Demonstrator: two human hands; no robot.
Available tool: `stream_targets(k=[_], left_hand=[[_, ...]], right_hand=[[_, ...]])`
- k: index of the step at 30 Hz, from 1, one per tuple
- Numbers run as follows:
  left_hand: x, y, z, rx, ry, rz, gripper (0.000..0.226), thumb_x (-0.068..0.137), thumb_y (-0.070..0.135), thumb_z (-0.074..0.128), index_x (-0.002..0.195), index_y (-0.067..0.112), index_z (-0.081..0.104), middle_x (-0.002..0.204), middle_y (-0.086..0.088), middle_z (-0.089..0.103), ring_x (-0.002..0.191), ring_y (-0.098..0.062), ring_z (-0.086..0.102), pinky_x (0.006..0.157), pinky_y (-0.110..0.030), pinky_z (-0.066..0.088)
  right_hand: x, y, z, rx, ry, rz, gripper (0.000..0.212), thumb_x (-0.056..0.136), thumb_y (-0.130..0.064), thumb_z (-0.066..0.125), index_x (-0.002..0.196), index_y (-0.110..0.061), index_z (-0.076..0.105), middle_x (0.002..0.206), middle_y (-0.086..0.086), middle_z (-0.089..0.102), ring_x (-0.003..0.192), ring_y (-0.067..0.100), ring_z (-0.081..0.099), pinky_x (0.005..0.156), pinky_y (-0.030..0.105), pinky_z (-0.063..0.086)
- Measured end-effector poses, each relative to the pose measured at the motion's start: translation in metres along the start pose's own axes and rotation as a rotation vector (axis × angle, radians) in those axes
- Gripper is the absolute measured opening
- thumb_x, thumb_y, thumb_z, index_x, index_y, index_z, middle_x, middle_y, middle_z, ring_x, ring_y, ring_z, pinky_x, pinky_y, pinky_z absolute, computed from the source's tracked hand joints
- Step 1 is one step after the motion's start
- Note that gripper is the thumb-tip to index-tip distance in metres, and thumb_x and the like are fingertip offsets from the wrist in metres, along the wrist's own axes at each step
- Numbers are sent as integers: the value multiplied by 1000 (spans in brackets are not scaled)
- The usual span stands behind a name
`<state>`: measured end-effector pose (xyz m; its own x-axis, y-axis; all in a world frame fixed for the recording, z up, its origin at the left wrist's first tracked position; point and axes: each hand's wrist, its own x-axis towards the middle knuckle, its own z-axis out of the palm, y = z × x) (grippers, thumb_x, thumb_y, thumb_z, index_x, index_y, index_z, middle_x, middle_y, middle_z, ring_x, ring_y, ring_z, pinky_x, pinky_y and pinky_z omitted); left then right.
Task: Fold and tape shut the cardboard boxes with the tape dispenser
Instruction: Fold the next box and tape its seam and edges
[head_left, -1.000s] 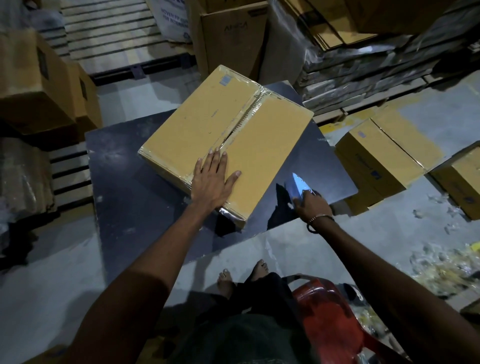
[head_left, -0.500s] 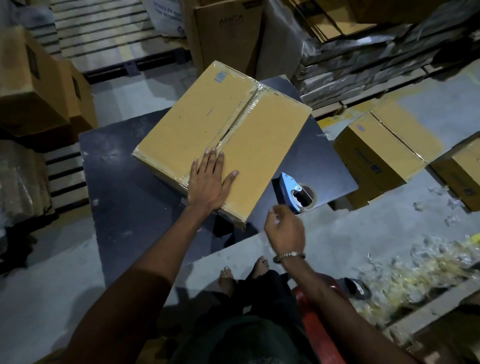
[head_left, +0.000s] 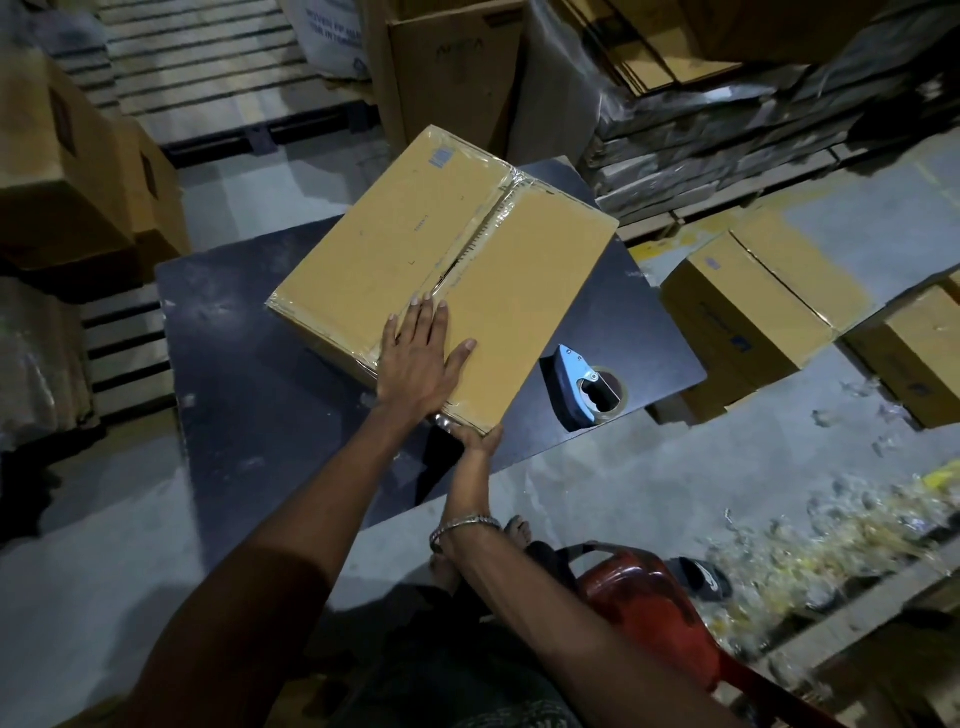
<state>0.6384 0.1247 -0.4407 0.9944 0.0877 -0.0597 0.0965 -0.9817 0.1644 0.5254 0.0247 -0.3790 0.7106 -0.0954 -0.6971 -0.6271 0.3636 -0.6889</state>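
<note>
A closed cardboard box (head_left: 363, 249) lies on the dark table (head_left: 249, 364); clear tape runs along its centre seam and edges. My left hand (head_left: 421, 358) rests flat on the box top, at the near end of the seam, fingers straight. My right hand (head_left: 475, 444) presses against the box's near side just below its near corner, its fingers partly hidden by my left wrist. The blue tape dispenser (head_left: 584, 384) lies on the table to the right of the box, with no hand on it.
Taped boxes (head_left: 753, 301) sit on the floor at right, more boxes (head_left: 62, 171) at left. Bundles of flat cardboard (head_left: 701, 130) are stacked behind the table. A red chair (head_left: 639, 597) stands by my right arm. Tape scraps (head_left: 831, 545) litter the floor.
My right hand set the tape dispenser down on the table, let go of it and moved left to the box's near corner. My left hand stayed flat on the box.
</note>
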Motion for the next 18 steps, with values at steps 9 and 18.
stream_targets(k=[9,18], left_hand=[[-2,-1,-3,-22,-8,16,86,104,72,2,169,16,9,177,-7,3,163,-20,-4,130,-52,0],[2,-7,3,-162,53,51,77,107,65,10,165,18,30,174,-6,19,163,-21,10,131,-49,4]], right_hand=[[32,-31,-70,-506,-11,-205,85,92,-54,59,163,-24,25,162,-4,35,152,24,30,124,50,28],[98,-54,-85,-1748,-232,-1159,89,97,-80,32,165,-23,21,173,3,12,160,19,7,120,57,25]])
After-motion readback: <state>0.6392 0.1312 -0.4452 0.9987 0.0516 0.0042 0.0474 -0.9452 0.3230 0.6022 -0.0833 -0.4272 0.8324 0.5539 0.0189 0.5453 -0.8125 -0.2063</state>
